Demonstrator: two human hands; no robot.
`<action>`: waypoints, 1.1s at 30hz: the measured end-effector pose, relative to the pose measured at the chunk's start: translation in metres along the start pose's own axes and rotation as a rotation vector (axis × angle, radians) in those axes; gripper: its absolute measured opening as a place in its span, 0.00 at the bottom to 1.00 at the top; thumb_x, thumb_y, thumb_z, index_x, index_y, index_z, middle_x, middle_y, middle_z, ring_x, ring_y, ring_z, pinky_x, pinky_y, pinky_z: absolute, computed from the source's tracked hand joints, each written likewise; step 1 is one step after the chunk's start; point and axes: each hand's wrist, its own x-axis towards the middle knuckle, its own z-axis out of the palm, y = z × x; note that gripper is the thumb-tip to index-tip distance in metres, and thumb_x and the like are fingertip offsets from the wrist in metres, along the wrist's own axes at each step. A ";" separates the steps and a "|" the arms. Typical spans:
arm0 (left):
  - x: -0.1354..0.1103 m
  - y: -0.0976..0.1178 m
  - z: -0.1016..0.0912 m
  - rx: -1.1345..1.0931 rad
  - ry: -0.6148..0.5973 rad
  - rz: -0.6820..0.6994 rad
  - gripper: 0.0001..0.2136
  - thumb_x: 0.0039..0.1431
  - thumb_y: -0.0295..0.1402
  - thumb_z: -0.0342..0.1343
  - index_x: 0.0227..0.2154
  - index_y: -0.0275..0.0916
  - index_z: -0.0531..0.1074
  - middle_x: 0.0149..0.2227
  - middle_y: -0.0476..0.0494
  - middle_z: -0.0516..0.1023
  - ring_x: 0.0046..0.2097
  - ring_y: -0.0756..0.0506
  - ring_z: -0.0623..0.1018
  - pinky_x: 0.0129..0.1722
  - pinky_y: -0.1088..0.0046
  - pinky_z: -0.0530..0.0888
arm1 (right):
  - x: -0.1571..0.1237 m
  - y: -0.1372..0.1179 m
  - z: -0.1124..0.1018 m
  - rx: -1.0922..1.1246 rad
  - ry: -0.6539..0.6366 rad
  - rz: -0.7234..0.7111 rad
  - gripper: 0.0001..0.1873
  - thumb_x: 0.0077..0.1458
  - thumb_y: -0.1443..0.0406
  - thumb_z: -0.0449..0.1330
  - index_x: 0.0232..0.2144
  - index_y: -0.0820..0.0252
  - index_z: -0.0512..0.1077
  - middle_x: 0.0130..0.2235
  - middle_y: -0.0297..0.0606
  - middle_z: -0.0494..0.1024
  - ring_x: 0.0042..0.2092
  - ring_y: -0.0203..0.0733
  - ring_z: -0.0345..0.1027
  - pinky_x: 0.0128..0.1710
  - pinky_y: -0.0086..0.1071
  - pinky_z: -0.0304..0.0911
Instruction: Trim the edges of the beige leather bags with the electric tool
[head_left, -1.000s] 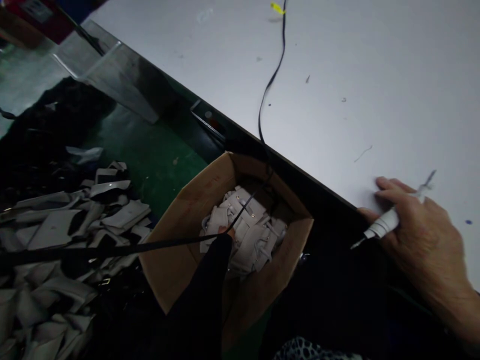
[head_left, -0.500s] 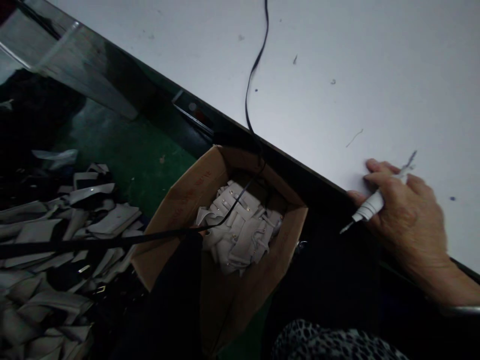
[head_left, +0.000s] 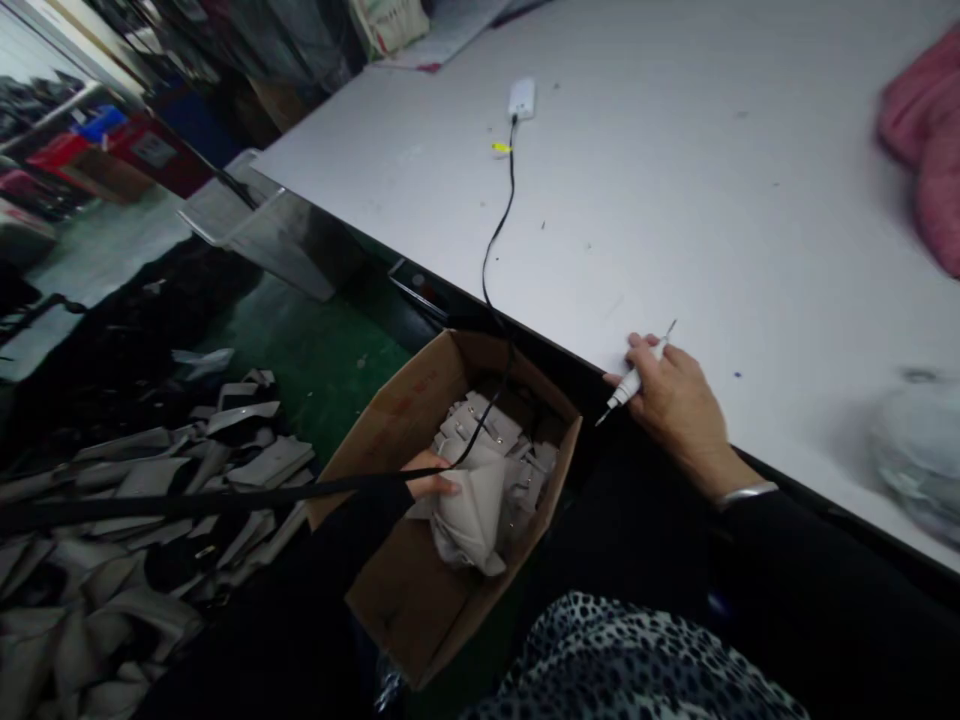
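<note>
My left hand point(head_left: 430, 474) reaches into an open cardboard box point(head_left: 397, 425) and grips a pale beige piece point(head_left: 478, 505) of leather-like material by its edge. More pale pieces point(head_left: 480, 420), some with small metal fittings, lie heaped under it in the box. At the table edge, my right hand point(head_left: 684, 415) is closed around a slim tool with a white wrapped handle point(head_left: 625, 388). A thin, dark pointed tip sticks out at its lower end, and a thin bit shows past the fingers at the other. That hand rests on the white table point(head_left: 750, 250).
A black cord point(head_left: 491, 245) runs from a small white device point(head_left: 522, 98) across the table and over the box. Many pale pieces point(head_left: 255, 460) are piled on the green floor at left. Pink cloth point(head_left: 926, 140) and a clear plastic bag point(head_left: 919, 440) lie at right.
My left hand, earlier mostly hidden in the box, now shows holding a beige piece raised from the heap. The view has shifted to take in more table; my right hand still holds the tool.
</note>
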 end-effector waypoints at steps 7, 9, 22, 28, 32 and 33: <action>0.003 0.066 0.029 -0.544 -0.112 0.088 0.17 0.37 0.37 0.76 0.20 0.34 0.73 0.11 0.58 0.59 0.13 0.57 0.56 0.12 0.81 0.55 | -0.016 -0.003 -0.015 0.307 0.127 0.110 0.20 0.69 0.54 0.54 0.55 0.61 0.71 0.49 0.53 0.80 0.56 0.58 0.71 0.54 0.50 0.67; -0.004 0.086 0.039 -0.711 -0.099 0.139 0.17 0.38 0.38 0.75 0.23 0.33 0.74 0.11 0.58 0.59 0.13 0.57 0.56 0.12 0.82 0.56 | -0.029 -0.009 -0.031 0.442 0.186 0.186 0.19 0.68 0.51 0.56 0.51 0.58 0.72 0.49 0.49 0.81 0.51 0.56 0.75 0.51 0.48 0.69; -0.089 0.120 0.195 -0.956 -0.308 0.409 0.19 0.33 0.35 0.79 0.24 0.32 0.77 0.22 0.48 0.75 0.25 0.50 0.71 0.27 0.76 0.67 | -0.149 -0.003 -0.169 0.688 0.637 0.518 0.17 0.63 0.49 0.62 0.40 0.55 0.73 0.48 0.44 0.83 0.47 0.49 0.78 0.45 0.42 0.70; -0.152 0.199 0.148 0.314 -0.611 1.243 0.16 0.58 0.37 0.66 0.20 0.35 0.72 0.24 0.46 0.71 0.29 0.49 0.70 0.31 0.72 0.63 | -0.169 -0.030 -0.194 0.751 0.687 0.438 0.14 0.59 0.53 0.67 0.36 0.55 0.72 0.48 0.43 0.84 0.52 0.52 0.77 0.52 0.45 0.69; -0.197 0.235 0.149 0.760 -0.690 1.496 0.14 0.66 0.37 0.59 0.24 0.37 0.74 0.25 0.44 0.74 0.30 0.46 0.74 0.32 0.69 0.64 | -0.166 -0.056 -0.213 0.560 0.548 0.263 0.15 0.59 0.55 0.68 0.43 0.53 0.72 0.54 0.45 0.81 0.54 0.53 0.75 0.53 0.45 0.68; -0.206 0.239 0.152 0.818 -0.693 1.526 0.14 0.67 0.37 0.58 0.26 0.37 0.74 0.26 0.44 0.75 0.31 0.46 0.75 0.33 0.68 0.65 | -0.166 -0.062 -0.217 0.466 0.506 0.246 0.18 0.58 0.55 0.69 0.47 0.53 0.73 0.52 0.45 0.81 0.52 0.54 0.76 0.51 0.45 0.68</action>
